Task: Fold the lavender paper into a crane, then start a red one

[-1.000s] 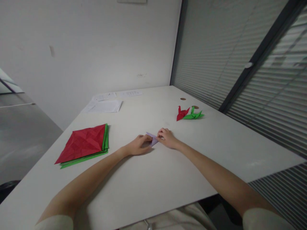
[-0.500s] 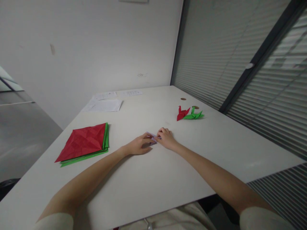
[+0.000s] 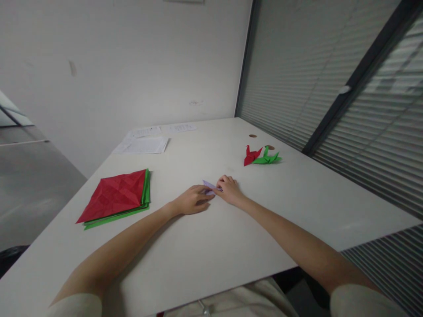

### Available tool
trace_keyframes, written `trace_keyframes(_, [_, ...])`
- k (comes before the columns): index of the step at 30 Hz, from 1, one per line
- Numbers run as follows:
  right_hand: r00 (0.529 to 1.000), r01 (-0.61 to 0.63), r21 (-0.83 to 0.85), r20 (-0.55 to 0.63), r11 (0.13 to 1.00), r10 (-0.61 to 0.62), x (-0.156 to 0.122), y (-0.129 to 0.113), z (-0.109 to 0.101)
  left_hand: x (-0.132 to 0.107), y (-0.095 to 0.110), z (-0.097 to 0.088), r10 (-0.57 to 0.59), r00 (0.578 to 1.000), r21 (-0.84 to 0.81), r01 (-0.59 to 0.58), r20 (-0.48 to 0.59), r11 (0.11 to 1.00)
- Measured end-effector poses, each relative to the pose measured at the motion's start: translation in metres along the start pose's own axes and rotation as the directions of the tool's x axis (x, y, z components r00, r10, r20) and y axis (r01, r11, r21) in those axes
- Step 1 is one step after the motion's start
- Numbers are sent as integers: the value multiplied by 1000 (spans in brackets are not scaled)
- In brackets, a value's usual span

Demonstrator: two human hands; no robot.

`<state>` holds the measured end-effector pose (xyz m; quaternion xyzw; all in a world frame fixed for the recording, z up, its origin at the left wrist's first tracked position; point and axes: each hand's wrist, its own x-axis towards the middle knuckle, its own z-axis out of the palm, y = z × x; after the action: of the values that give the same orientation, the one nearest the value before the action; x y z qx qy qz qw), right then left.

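Note:
A small folded piece of light purple origami paper [image 3: 208, 184] lies on the white table between my two hands, partly covered by fingers. My left hand [image 3: 193, 200] grips its near left part, thumb toward me and fingers over the paper. On the right side, my right hand [image 3: 228, 190] pinches the paper with fingers curled. Farther back to the right stand a red paper crane [image 3: 252, 156] and a green paper crane [image 3: 268, 158], side by side and apparently touching.
Left of my arm lies a stack of red paper [image 3: 115, 193] and green paper [image 3: 146, 189]. Printed sheets [image 3: 143, 145] rest at the back left near the wall. Two round holes, one a far hole [image 3: 253, 136], pierce the table [image 3: 205, 255] beside the blinds [image 3: 291, 88].
My left fingers have shifted slightly on the purple paper, and more of its far corner shows now. My right hand has hardly moved.

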<state>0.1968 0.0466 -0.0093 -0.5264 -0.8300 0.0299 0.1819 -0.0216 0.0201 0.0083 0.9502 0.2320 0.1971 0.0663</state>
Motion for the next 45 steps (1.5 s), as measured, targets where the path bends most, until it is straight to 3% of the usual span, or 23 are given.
trace_keyframes(5, [1000, 27, 5, -5, 1000, -27, -1, 0, 0, -1, -2, 2, -49, 999, 9, 49, 0, 999])
trace_keyframes(13, [1000, 26, -30, -7, 999, -26, -1, 1, 1, -1, 1, 0, -14, 999, 57, 12, 34, 998])
trace_keyframes(21, [1000, 17, -30, 7, 999, -16, 0, 0, -1, -1, 1, 1, -62, 998, -43, 63, 21, 997])
trace_keyframes(40, [1000, -10, -31, -14, 999, 9, -1, -1, 1, -2, -3, 3, 7, 998, 83, -11, 54, 996])
trace_keyframes(45, [1000, -11, -45, -16, 999, 11, -1, -1, 3, -1, 3, 1, 57, 998, 68, -56, -2, 996])
